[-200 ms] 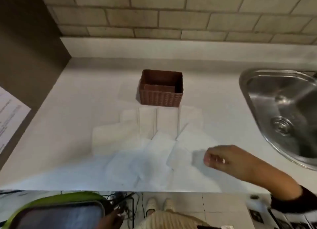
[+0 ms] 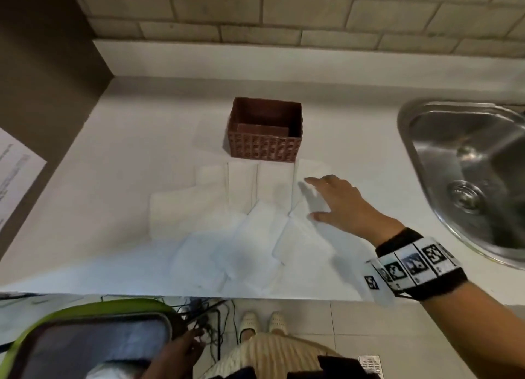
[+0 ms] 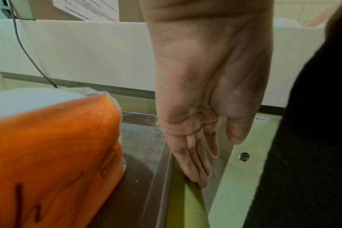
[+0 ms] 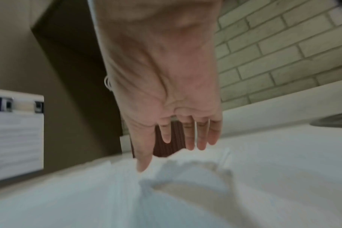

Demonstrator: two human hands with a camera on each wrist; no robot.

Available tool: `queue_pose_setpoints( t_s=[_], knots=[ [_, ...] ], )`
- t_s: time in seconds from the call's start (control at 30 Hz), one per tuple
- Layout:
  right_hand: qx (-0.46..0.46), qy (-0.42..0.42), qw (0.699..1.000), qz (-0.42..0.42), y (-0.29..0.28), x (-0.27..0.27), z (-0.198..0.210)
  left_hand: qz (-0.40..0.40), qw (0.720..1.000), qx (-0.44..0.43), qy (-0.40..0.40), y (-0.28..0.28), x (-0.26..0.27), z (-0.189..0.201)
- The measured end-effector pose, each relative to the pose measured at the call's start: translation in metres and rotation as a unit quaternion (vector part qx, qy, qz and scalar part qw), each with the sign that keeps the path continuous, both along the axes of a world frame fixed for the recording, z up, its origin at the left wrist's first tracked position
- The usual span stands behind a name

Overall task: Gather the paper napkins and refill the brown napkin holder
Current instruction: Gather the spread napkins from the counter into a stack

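Observation:
The brown wicker napkin holder point(image 2: 265, 130) stands on the white counter point(image 2: 136, 151), open at the top; the right wrist view shows a strip of this holder point(image 4: 169, 143) behind the fingers. Several white paper napkins point(image 2: 247, 222) lie spread flat in front of it, overlapping. My right hand point(image 2: 332, 199) hovers over the rightmost napkins with fingers straight and spread, holding nothing; the right hand point(image 4: 178, 138) shows the same from the wrist. My left hand point(image 3: 203, 154) hangs below the counter edge, fingers straight and empty, also low in the head view as the left hand point(image 2: 181, 347).
A steel sink point(image 2: 466, 176) is set into the counter at the right. A brick wall point(image 2: 284, 17) runs behind, and a dark cabinet side point(image 2: 42, 74) closes the left. Beneath the counter edge sit a green-rimmed bag point(image 2: 85, 336) and an orange bag point(image 3: 49, 154).
My right hand has moved forward from near the front napkins to the napkins just right of the holder, and its fingers have spread out. The napkins lie as before.

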State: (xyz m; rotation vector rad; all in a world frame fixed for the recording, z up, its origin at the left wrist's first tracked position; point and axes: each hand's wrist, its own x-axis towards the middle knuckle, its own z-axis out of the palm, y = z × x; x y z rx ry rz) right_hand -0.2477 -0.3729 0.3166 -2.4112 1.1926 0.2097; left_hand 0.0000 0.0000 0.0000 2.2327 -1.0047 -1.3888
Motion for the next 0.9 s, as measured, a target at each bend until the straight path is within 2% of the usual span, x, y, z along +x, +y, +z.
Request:
queue_pose_setpoints(
  t_s=[0.07,0.1,0.23,0.37,0.43,0.5,0.63,0.77,0.9],
  knots=[
    [-0.001,0.053,0.999,0.009,-0.006,0.003,-0.014,-0.013,0.999,0.009,-0.036,0.001,-0.004,0.002],
    [0.001,0.057,0.998,0.005,-0.008,0.006,-0.016,-0.019,0.998,0.020,-0.059,0.001,-0.006,0.004],
    [0.023,0.045,0.999,-0.015,-0.016,0.006,-0.021,-0.032,0.996,0.052,-0.063,0.006,-0.011,0.014],
    [0.066,-0.017,0.997,-0.026,-0.018,0.001,-0.017,0.007,0.998,-0.026,0.053,0.012,-0.006,0.008],
    [0.070,-0.032,0.997,-0.004,-0.019,-0.004,-0.014,-0.017,1.000,0.000,-0.011,0.012,-0.007,0.004],
    [0.055,-0.025,0.998,0.019,-0.021,-0.009,-0.007,-0.022,0.998,0.035,-0.046,0.011,-0.008,-0.004],
    [0.018,-0.020,0.999,0.029,-0.023,-0.013,0.004,-0.029,0.996,0.069,-0.050,0.006,-0.009,-0.009],
    [-0.030,-0.018,0.999,0.025,-0.020,-0.013,-0.009,-0.051,0.994,0.079,-0.049,-0.004,-0.012,0.017],
    [-0.074,-0.054,0.996,0.014,-0.019,-0.018,-0.009,-0.038,0.997,0.055,-0.045,-0.011,-0.008,0.039]
  ],
)
